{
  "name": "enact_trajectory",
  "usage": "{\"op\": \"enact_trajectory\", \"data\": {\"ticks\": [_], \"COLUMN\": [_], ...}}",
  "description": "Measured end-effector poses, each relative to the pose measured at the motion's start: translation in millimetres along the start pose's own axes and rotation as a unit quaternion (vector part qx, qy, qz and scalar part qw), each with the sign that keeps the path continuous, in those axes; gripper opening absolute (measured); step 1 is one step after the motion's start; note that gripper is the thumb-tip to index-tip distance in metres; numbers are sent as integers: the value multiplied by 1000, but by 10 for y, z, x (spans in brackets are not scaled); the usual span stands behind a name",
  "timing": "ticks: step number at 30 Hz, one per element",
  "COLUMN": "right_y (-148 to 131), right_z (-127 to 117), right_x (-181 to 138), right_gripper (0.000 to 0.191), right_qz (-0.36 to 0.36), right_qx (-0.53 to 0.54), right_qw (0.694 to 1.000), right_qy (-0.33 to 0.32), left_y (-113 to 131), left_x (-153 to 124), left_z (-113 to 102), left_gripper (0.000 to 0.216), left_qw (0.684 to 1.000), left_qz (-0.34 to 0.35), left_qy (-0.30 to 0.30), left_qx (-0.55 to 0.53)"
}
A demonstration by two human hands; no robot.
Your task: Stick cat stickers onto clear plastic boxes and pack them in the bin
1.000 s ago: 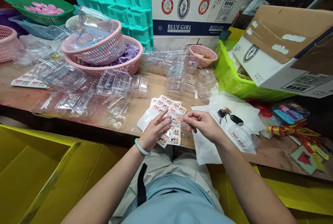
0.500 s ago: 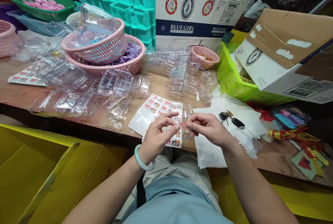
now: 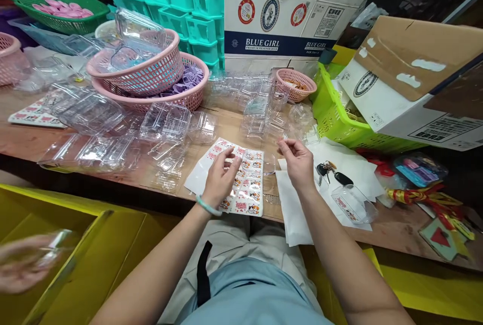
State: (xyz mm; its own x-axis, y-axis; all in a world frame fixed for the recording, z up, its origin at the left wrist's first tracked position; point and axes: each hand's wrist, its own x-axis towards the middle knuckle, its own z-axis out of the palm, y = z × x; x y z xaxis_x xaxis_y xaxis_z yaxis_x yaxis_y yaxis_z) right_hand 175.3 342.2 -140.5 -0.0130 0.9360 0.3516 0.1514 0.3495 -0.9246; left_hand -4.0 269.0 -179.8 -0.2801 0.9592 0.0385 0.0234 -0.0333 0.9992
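The sticker sheet (image 3: 241, 176) lies flat at the near edge of the table (image 3: 33, 139), and everything else can be placed from it. The left hand (image 3: 221, 176) rests on the sheet's left half, fingers loosely curled and tips down on the stickers; it seems to pin or pick at the sheet, though whether a sticker is already lifted I cannot tell. The right hand (image 3: 298, 161) hangs just right of the sheet, thumb and forefinger pinched together with the other fingers relaxed; whether a small sticker sits between the tips is too small to make out. A clear lid (image 3: 268, 164) lies against the sheet's right edge, between the two hands. Further right of the sheet lie white backing papers (image 3: 302, 214), keys (image 3: 332, 171) and a clear box (image 3: 352, 201) that already carries a label. Behind the sheet lies a scatter of empty clear boxes (image 3: 166, 121), and behind those, pink baskets (image 3: 139, 71). Far left of the sheet, low in view, a blurred hand of another person (image 3: 26, 262) holds something clear. The step in hand looks like labelling: taking a sticker off the sheet for a box. The next move likely calls for a clean peel with the sheet held flat, then a steady, square placement on a clear part.
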Motion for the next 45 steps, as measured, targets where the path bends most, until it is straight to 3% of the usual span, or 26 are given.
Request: {"op": "enact_trajectory", "data": {"ticks": [4, 9, 12, 14, 18, 22, 28, 35, 45], "right_y": [292, 267, 130, 17, -240, -432, -495, -515, -534], "right_z": [239, 353, 275, 194, 24, -84, -153, -218, -157], "right_x": [-1, -386, -523, -529, -467, -481, -537, -549, -540], "right_gripper": [19, 11, 10, 14, 23, 33, 35, 38, 37], "right_qz": [-68, -145, -99, -22, 99, 196, 213, 259, 284], "right_qx": [-31, -60, -37, 13, 63, 34, -17, -40, -43], "right_qw": [996, 987, 994, 997, 986, 949, 932, 911, 902], "right_qy": [44, 35, -28, -67, -119, -246, -292, -318, -322], "left_y": [-7, 124, 103, 34, -138, -197, -166, -264, -224], "left_x": [181, 60, -42, -100, -199, -283, -325, -335, -344], "left_z": [55, 56, 19, 6, 3, -23, -86, -94, -83], "left_gripper": [59, 41, 35, 37, 40, 42, 47, 46, 46], "left_qw": [981, 947, 926, 932, 962, 960, 956, 949, 951], "left_qz": [-132, -186, -199, -170, -28, 46, 39, 42, 56], "left_qy": [-139, -138, -140, -135, -143, -193, -240, -247, -245], "left_qx": [-33, -223, -289, -291, -230, -196, -164, -190, -180]}}
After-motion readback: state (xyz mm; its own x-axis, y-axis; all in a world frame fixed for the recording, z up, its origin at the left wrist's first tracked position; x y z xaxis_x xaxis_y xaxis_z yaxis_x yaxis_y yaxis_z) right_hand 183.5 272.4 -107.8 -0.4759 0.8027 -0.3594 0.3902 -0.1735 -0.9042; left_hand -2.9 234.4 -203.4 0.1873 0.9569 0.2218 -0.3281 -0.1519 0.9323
